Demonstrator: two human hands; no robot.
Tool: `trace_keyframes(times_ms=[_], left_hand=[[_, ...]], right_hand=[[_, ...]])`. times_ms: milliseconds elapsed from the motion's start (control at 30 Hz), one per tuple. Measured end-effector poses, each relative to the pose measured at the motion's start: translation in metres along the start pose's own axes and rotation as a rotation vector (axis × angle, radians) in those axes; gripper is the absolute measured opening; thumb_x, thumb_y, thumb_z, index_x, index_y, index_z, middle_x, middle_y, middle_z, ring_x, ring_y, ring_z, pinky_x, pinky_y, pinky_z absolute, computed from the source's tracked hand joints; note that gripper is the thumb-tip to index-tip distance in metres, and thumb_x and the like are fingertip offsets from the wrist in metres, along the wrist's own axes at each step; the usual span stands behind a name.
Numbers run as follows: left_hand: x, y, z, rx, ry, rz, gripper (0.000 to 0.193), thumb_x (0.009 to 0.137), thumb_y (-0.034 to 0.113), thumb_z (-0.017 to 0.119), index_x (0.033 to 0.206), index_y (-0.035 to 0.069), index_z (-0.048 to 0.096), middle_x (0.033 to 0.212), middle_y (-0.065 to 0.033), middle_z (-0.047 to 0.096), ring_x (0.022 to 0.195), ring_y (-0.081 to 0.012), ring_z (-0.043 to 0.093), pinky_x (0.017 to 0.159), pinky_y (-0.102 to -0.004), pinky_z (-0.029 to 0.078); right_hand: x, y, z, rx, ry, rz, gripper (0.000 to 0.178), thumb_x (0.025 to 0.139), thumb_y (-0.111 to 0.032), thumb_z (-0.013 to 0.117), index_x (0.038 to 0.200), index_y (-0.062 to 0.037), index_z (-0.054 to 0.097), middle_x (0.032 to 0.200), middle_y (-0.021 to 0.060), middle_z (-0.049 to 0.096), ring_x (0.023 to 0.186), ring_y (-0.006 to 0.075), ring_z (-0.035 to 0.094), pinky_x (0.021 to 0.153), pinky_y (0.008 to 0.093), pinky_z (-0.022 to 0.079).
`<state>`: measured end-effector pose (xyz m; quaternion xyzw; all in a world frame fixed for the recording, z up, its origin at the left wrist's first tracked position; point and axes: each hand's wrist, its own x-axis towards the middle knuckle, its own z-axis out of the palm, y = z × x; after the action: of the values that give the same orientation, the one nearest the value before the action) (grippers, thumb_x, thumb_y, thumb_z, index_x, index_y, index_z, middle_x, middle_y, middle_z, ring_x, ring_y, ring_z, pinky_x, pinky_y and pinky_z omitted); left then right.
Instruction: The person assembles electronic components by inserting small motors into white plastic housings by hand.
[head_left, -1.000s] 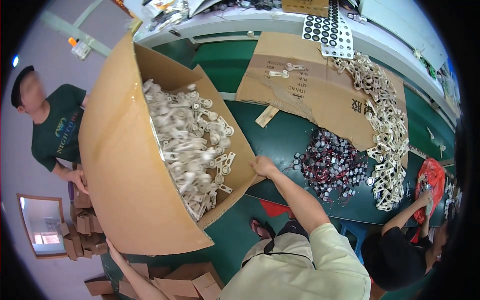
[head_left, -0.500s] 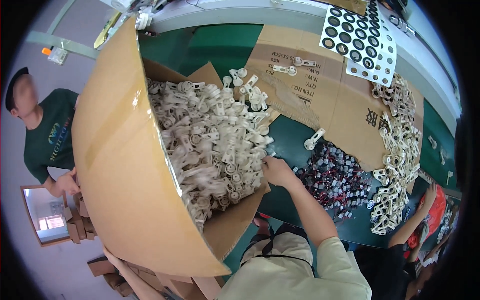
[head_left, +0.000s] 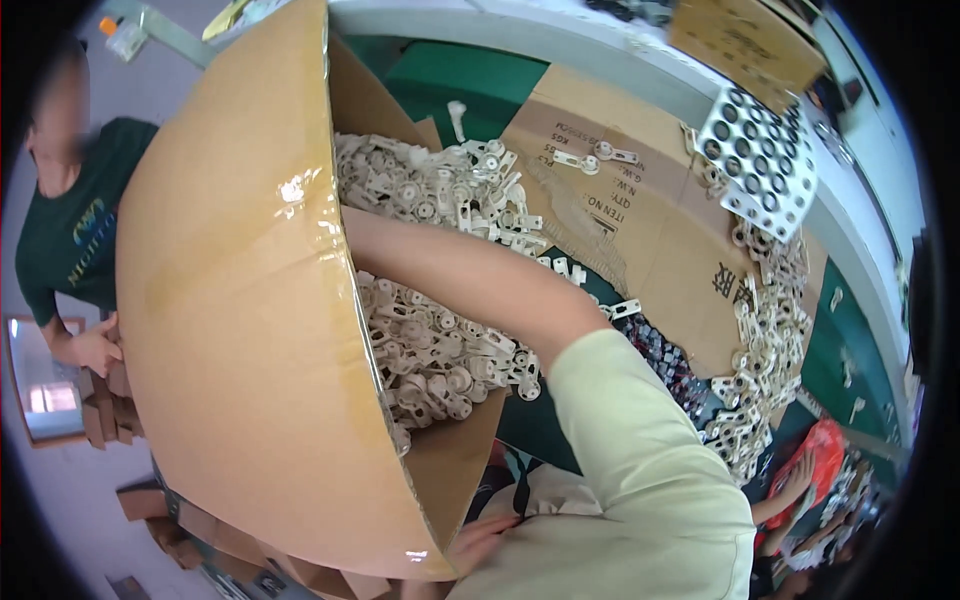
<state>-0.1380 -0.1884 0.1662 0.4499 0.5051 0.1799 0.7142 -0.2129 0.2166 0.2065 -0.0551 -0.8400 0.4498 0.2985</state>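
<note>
Large brown cardboard box [head_left: 240, 330]: tipped on its side over the green table [head_left: 440, 75], open mouth facing right, filling the left half of the scene.

Heap of cream-white plastic fittings [head_left: 430, 350]: inside the box and spilling out of its mouth onto the table, some loose pieces lying farther right.

Flattened brown cardboard sheet [head_left: 650, 230]: spread on the table to the right of the box, with a long string of the same white fittings [head_left: 765, 350] along its right edge.

Your right forearm [head_left: 470, 275]: in a pale yellow-green sleeve, reaching left across the heap into the box. Your right hand is hidden behind the box wall, so you cannot tell its grip.

White perforated card with dark round holes [head_left: 765, 160]: far right, on the sheet.

Pile of small dark metal parts [head_left: 665, 365]: on the table just right of your sleeve.

Your left hand [head_left: 480, 540]: near edge, fingers pressed on the box's lower flap, holding it.

Bystander in a dark green shirt [head_left: 70, 240]: far left, beyond the box.
</note>
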Motion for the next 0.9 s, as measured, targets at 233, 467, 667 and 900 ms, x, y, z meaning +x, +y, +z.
trace_keyframes(times_ms=[233, 467, 667, 900], left_hand=[[0.168, -0.029, 0.025, 0.087, 0.523, 0.381, 0.090, 0.084, 0.028, 0.072, 0.152, 0.001, 0.021, 0.157, -0.0250, 0.019, 0.145, -0.0424, 0.020, 0.118, -0.0471, 0.017], [0.214, 0.016, -0.006, 0.278, 1.629, 0.063, 0.102, 0.078, 0.026, 0.075, 0.153, -0.001, 0.011, 0.156, -0.0314, 0.010, 0.145, -0.0486, 0.012, 0.116, -0.0551, 0.018], [0.245, 0.014, -0.029, 0.381, 1.742, -0.289, 0.108, 0.076, 0.021, 0.074, 0.153, -0.002, 0.001, 0.153, -0.0384, 0.005, 0.142, -0.0551, 0.010, 0.113, -0.0615, 0.021], [0.256, 0.015, -0.021, 0.502, 1.470, -0.209, 0.086, 0.081, 0.023, 0.069, 0.150, 0.001, 0.024, 0.142, -0.0398, 0.031, 0.127, -0.0557, 0.034, 0.104, -0.0604, 0.028]], right_hand=[[0.061, 0.005, 0.073, -0.072, -0.297, -0.036, 0.034, 0.087, -0.022, 0.058, 0.119, -0.0125, 0.061, 0.128, 0.0113, 0.060, 0.117, 0.0308, 0.058, 0.095, 0.0414, 0.049], [0.045, 0.012, 0.106, -0.167, -0.569, 0.052, 0.036, 0.087, -0.025, 0.058, 0.121, -0.0144, 0.062, 0.129, 0.0102, 0.061, 0.117, 0.0297, 0.058, 0.095, 0.0405, 0.048], [0.042, 0.019, 0.091, -0.263, -0.780, 0.078, 0.037, 0.087, -0.028, 0.058, 0.122, -0.0160, 0.062, 0.129, 0.0092, 0.061, 0.117, 0.0287, 0.059, 0.096, 0.0397, 0.048], [0.010, 0.047, 0.041, -0.867, -1.000, -0.075, 0.031, 0.090, -0.033, 0.055, 0.110, -0.0168, 0.072, 0.116, 0.0104, 0.069, 0.114, 0.0319, 0.061, 0.101, 0.0498, 0.042]])
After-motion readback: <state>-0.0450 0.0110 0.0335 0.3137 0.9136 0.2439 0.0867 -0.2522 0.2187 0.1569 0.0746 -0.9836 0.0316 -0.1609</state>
